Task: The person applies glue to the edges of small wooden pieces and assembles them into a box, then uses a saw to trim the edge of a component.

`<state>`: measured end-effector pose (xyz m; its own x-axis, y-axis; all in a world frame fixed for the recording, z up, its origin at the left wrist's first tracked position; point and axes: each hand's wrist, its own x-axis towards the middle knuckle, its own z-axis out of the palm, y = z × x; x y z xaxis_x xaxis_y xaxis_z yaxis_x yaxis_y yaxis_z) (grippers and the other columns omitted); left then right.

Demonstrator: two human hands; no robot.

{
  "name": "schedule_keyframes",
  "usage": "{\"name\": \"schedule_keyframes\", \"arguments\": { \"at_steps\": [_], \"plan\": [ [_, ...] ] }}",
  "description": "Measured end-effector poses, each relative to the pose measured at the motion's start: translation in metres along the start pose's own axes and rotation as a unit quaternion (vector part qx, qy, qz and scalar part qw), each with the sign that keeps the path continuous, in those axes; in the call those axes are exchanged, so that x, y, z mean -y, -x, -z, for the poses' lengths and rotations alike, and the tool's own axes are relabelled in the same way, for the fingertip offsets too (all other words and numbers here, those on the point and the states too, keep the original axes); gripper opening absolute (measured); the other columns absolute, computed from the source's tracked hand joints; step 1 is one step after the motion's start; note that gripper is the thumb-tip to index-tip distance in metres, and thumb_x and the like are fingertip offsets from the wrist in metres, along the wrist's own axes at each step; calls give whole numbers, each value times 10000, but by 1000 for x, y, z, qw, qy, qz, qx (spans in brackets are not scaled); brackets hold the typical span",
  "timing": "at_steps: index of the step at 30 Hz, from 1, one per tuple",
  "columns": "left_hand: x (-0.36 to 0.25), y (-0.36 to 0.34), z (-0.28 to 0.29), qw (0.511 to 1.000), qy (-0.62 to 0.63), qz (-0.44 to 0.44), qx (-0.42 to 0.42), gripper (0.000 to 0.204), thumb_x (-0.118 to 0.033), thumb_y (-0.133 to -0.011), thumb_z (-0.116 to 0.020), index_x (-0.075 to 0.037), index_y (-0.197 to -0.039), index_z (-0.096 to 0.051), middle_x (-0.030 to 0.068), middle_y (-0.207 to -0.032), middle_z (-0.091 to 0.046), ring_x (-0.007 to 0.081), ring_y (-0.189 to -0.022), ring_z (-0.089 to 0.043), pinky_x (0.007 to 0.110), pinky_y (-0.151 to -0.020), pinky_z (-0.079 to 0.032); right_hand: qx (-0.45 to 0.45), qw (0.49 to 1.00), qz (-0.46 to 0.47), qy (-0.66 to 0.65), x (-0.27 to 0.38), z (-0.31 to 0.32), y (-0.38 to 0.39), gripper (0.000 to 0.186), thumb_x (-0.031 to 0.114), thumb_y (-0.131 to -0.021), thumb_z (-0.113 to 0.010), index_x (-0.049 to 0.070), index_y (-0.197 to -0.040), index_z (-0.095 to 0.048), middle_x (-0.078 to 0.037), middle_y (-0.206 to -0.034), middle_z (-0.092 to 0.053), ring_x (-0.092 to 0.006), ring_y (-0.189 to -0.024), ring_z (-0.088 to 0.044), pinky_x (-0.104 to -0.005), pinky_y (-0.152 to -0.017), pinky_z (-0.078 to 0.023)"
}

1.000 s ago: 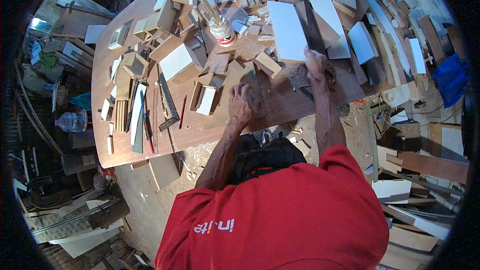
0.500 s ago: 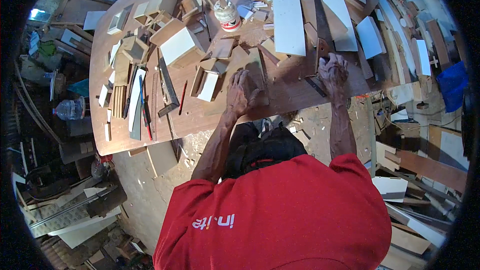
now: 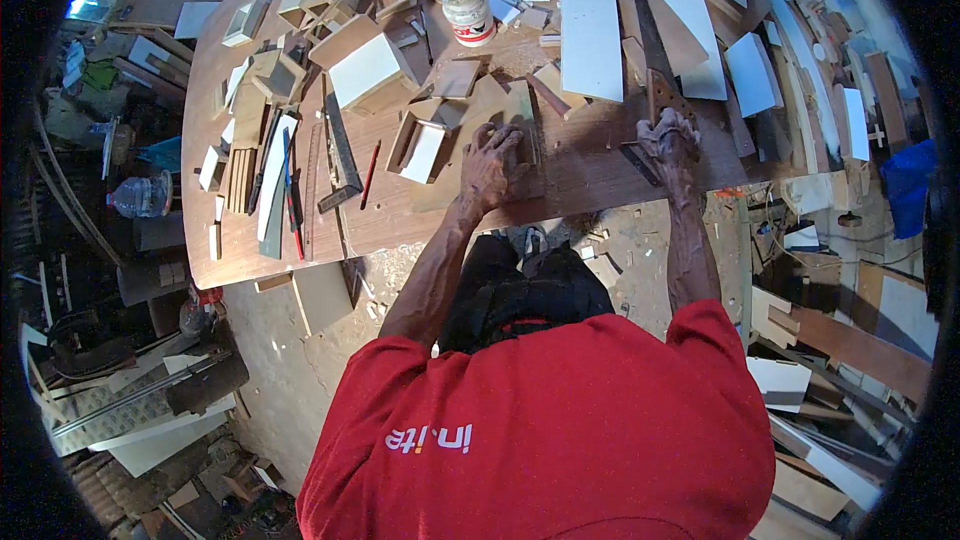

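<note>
My left hand (image 3: 490, 162) lies on a flat wooden board (image 3: 522, 120) near the table's front edge, its fingers spread and slightly bent. To the right, my right hand (image 3: 669, 138) has its fingers curled at the brown wooden handle (image 3: 663, 95) of a handsaw. The saw's dark blade (image 3: 645, 25) points away from me across the table, beside a white panel (image 3: 590, 35). Left of my left hand sits a small open wooden box (image 3: 418, 148) with a white piece in it. A red pencil (image 3: 371, 173) lies farther left.
A white glue tub (image 3: 468, 18) with a brush stands toward the back. Wooden box parts (image 3: 368, 70) and offcuts crowd the far left. A metal square (image 3: 340, 160) lies near the front left. Long boards (image 3: 792, 70) line the right side; scraps cover the floor there.
The whole view has shifted slightly, moving the table's contents a little right and up in the picture. Both hands keep nearly the same places on the board and the saw.
</note>
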<state>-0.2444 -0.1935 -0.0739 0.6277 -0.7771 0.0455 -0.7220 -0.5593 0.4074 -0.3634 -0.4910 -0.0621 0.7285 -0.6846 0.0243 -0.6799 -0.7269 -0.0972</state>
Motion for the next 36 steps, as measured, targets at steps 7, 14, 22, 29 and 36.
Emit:
{"name": "schedule_keyframes", "arguments": {
  "at_steps": [7, 14, 22, 29, 36],
  "plan": [
    [-2, -6, -11, 993, 101, 18, -62, 698, -287, -747, -691, -106, -1368, -428, 98, -1383, -446, 338, -1284, -366, 459, -1050, -335, -108, 959, -117, -236, -25, -3, -1, 391, 360, -857, -585, -15, -958, -537, -252, -830, -621, -423, -786, -621, -488, -668, -460],
    [13, -22, -7, 997, 10, -61, -44, 666, -208, -698, -700, -163, -1326, -485, 83, -1330, -477, 321, -1261, -388, 498, -1028, -337, -207, 900, -125, -364, -15, 29, 82, 374, 334, -875, -611, -32, -937, -569, -94, -749, -590, -207, -700, -577, -377, -641, -457],
    [21, -29, -3, 982, -121, -144, 33, 374, -203, -672, -734, -138, -1031, -652, 90, -1149, -568, 303, -1126, -499, 550, -868, -386, -202, 790, -151, -558, 5, 67, 198, 225, 209, -862, -610, -5, -893, -547, -33, -747, -556, -143, -717, -536, -288, -712, -443],
    [-1, -1, 5, 880, 454, 110, 88, 202, -137, -883, -600, -17, -1037, -652, 64, -802, -633, 179, -683, -609, 302, -631, -488, -181, 676, -161, -696, 17, 79, 269, 69, 96, -841, -560, 43, -848, -517, -28, -734, -497, -127, -659, -472, -301, -673, -436],
    [-18, 26, 30, 756, 642, 118, 48, 239, -101, -895, -562, -5, -1096, -649, 9, -793, -616, 96, -664, -571, 248, -638, -466, -159, 625, -129, -754, 41, 81, 285, 103, 88, -823, -596, 51, -825, -500, -19, -700, -506, -107, -617, -479, -276, -602, -424]
  ]
}}
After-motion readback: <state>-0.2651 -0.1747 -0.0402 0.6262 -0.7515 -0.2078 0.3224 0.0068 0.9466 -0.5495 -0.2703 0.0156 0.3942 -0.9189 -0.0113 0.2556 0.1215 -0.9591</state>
